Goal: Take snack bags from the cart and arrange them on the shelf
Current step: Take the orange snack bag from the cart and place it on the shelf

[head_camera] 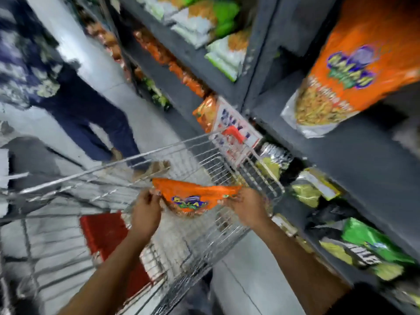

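Both our hands grip one orange snack bag [195,197] over the wire cart [159,169]: our left hand [145,211] pinches its edge at about 9 o'clock of the bag, and our right hand [246,206] pinches the opposite edge at about 3 o'clock, fingers closed on the wrapper. We hold the bag stretched between the two hands, its printed face turned toward us, above the far end of the cart basket near the middle of the view. At 2 o'clock from the bag stands the dark grey shelf [341,155], and on one of its upper boards, toward 1 o'clock, lies a second orange bag [354,71] of the same print, tilted, with a clear window showing the snack inside. Lower boards at 4 o'clock hold green and yellow packets [372,244], too blurred for us to read. Inside the cart, at 7 o'clock from the bag, we see a red panel [106,233]. At 10 o'clock another person's dark trouser legs [91,114] stand on the pale floor [241,280] beside the cart.
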`<state>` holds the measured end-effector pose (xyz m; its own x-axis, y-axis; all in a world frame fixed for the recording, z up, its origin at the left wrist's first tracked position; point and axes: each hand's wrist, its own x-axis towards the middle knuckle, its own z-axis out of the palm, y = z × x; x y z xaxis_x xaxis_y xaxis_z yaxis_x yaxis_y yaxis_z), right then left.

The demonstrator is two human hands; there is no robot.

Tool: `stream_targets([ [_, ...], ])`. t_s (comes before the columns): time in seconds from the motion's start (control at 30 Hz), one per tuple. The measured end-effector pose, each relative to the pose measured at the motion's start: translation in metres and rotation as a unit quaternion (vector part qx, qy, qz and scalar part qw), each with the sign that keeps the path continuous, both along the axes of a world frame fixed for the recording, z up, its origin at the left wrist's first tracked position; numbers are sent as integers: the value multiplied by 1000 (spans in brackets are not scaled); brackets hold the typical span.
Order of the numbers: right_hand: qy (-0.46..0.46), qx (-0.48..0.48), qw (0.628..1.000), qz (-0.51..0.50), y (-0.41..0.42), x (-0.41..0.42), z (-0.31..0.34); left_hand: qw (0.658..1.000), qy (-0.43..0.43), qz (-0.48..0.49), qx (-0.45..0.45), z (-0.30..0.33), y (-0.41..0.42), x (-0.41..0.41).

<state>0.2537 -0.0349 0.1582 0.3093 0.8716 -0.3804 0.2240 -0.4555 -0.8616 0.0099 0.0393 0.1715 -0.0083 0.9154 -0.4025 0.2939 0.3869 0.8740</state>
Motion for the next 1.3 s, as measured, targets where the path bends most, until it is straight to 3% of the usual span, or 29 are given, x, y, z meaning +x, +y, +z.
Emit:
stream_targets([
  [0.17,-29,147,972,-183,-48,67,102,986,-148,-73,34,100,3,98],
  [0.27,30,246,933,-262,-79,103,161,973,-175,-138,66,139,-1,154],
  [0.43,0,324,878,-353,-134,176,213,942,-209,-249,86,190,-22,263],
  [0.7,4,315,842,-438,-158,253,223,935,-189,-299,-9,187,-41,384],
  [1.0,-44,305,817,-487,-152,298,224,940,-152,-298,63,140,-20,464],
  [1.17,-69,304,811,-495,-155,305,197,937,-121,-304,126,148,-51,457],
  [1.3,-66,310,847,-426,-159,286,148,921,-81,-350,151,123,-78,437],
])
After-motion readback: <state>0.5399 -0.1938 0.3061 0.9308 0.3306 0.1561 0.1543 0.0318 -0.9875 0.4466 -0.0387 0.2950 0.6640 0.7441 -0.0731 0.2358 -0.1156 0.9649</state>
